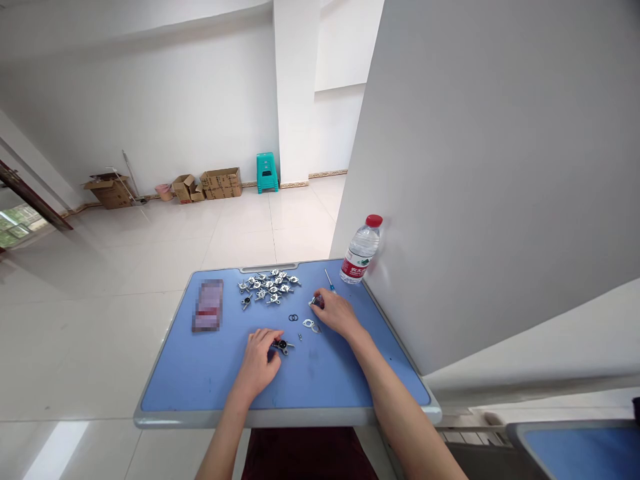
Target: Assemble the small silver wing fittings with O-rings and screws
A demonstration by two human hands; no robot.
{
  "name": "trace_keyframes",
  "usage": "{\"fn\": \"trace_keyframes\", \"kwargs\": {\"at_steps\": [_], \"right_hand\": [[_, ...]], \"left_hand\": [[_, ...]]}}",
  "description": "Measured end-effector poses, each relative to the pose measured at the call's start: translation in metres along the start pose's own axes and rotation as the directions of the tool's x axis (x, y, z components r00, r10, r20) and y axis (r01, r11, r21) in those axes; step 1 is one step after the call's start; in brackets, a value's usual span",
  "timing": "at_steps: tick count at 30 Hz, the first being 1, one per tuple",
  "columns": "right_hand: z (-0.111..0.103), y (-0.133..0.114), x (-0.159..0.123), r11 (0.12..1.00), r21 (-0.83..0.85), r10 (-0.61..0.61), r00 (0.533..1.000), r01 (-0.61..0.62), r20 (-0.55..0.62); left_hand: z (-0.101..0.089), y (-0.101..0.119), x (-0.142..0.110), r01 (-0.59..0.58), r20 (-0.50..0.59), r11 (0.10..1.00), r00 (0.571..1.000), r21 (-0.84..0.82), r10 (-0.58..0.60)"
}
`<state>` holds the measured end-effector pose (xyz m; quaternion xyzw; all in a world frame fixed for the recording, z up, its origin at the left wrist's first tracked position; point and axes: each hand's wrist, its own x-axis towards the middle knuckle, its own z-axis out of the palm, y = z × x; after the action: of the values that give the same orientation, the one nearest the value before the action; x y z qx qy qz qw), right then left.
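Left hand (pixel 257 365) pinches a small metal part (pixel 283 346) at 6 o'clock on the blue table (pixel 175 380); right hand (pixel 339 313) pinches a second metal part (pixel 315 301) at 2 o'clock, just beside a screwdriver (pixel 329 280); pile of metal parts (pixel 267 287) at 12 o'clock.

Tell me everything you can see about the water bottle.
The water bottle is clear plastic with a red screw cap and a red and white label around its lower part. It looks nearly full and has a ribbed body. It stands at the far right corner of the blue tabletop, appearing to lean slightly in this wide view. It sits right beside the grey partition, though I cannot tell whether they touch.
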<state>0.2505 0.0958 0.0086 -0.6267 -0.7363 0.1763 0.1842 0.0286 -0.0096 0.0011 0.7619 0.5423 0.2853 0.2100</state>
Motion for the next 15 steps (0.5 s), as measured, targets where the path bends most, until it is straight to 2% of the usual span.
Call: {"fn": "trace_keyframes", "kwargs": {"at_steps": [8,15], "right_hand": [[0.002,0.009,0.001,1.0,-0.011,0.003,1.0,-0.003,-0.026],[0.003,0.013,0.002,0.998,0.04,0.044,0.991,-0.039,-0.129]], "left_hand": [[0.0,-0.001,0.0,0.001,-0.009,1.0,1.0,0.003,-0.001],[-0.001,0.003,-0.001,0.005,-0.009,1.0,1.0,-0.006,-0.005]]}}
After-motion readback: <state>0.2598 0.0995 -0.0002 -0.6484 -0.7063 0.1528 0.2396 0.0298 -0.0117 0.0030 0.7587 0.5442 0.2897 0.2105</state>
